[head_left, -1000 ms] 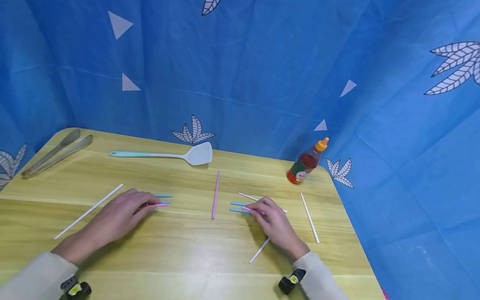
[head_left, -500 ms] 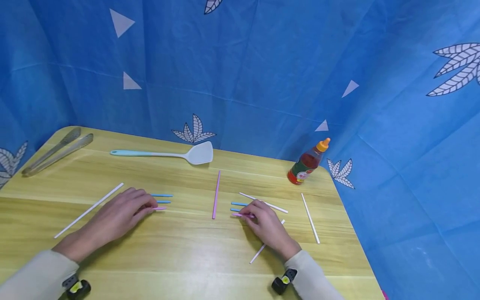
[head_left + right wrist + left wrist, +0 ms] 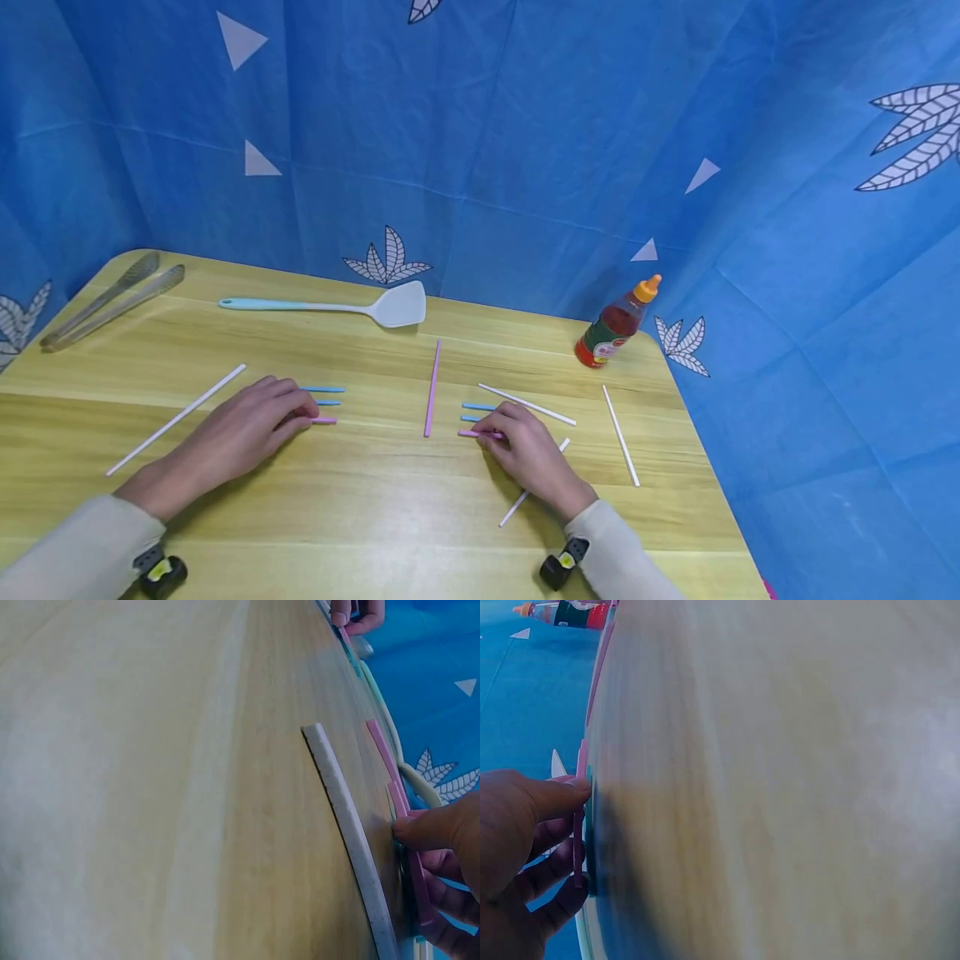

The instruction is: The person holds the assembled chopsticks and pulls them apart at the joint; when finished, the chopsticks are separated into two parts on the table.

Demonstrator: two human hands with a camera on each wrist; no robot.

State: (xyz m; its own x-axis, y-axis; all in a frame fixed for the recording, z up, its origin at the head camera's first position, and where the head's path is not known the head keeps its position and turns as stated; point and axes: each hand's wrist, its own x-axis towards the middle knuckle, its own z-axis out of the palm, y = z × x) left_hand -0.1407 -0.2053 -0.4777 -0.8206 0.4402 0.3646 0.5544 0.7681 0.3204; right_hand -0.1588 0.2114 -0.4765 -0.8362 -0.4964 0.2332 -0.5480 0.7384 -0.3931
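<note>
My left hand (image 3: 258, 417) pinches a thin pink stick (image 3: 325, 421) between thumb and fingers; the left wrist view shows the same pink stick (image 3: 578, 847) running along the fingers. Just beyond it lie two blue sticks (image 3: 322, 389), partly hidden by the hand. On the other side my right hand (image 3: 528, 446) pinches another pink stick (image 3: 468, 433), also seen as a pink stick (image 3: 418, 885) under the thumb in the right wrist view. Two blue sticks (image 3: 476, 407) lie behind that one, partly covered by the fingers. Both held sticks are close over the table, roughly parallel to the blue ones.
Between the hands lies a longer pink stick (image 3: 432, 387). White sticks lie left (image 3: 176, 419) and right (image 3: 620, 435); one white stick (image 3: 513, 508) passes under the right hand. Farther back are a spatula (image 3: 397, 305), metal tongs (image 3: 112, 304) and a sauce bottle (image 3: 611, 329).
Both hands have drawn their pink sticks toward the body, away from the blue ones. The right hand has also shifted left, and its stick has turned nearly parallel to the blue sticks.
</note>
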